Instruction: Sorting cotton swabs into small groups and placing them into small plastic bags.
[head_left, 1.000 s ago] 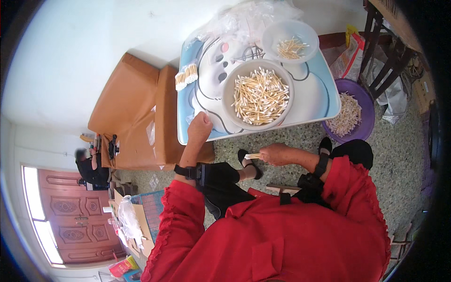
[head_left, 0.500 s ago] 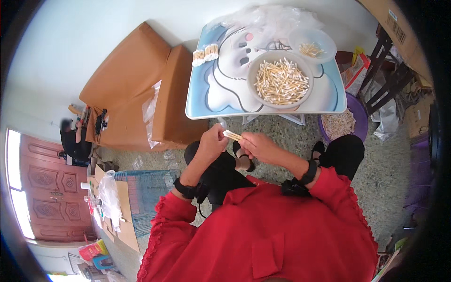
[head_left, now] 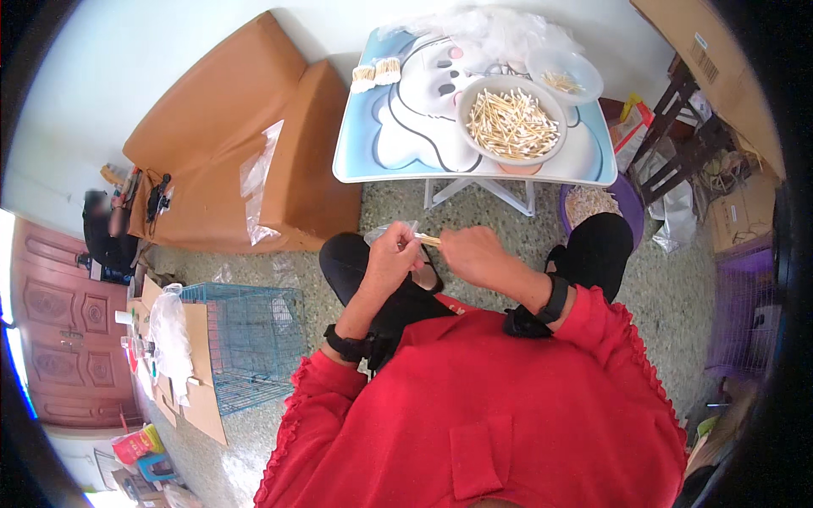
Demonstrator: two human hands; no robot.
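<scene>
Over my lap, a small bundle of cotton swabs (head_left: 430,240) lies between my hands, pointing left. My right hand (head_left: 476,259) grips the bundle by one end. The fingers of my left hand (head_left: 393,256) are closed on a thin see-through plastic bag (head_left: 378,233) at the bundle's other end. How far the tips sit inside the bag is hidden by my fingers. Beyond my hands, a white bowl (head_left: 464,127) heaped with loose cotton swabs stands on the cartoon-printed folding table (head_left: 356,161). Packed swab bundles (head_left: 375,74) lie at the table's far left.
A shallow translucent bowl (head_left: 593,83) with a few swabs and a pile of plastic bags (head_left: 500,34) are at the table's back. A purple basin (head_left: 633,207) of swabs stands right below. Left are a brown sofa (head_left: 229,127), a wire cage (head_left: 254,347) and a seated person (head_left: 110,233).
The bundle's white tips, bare before, are now at the plastic bag by my left fingers. The bag shows more plainly. The whole view has shifted slightly.
</scene>
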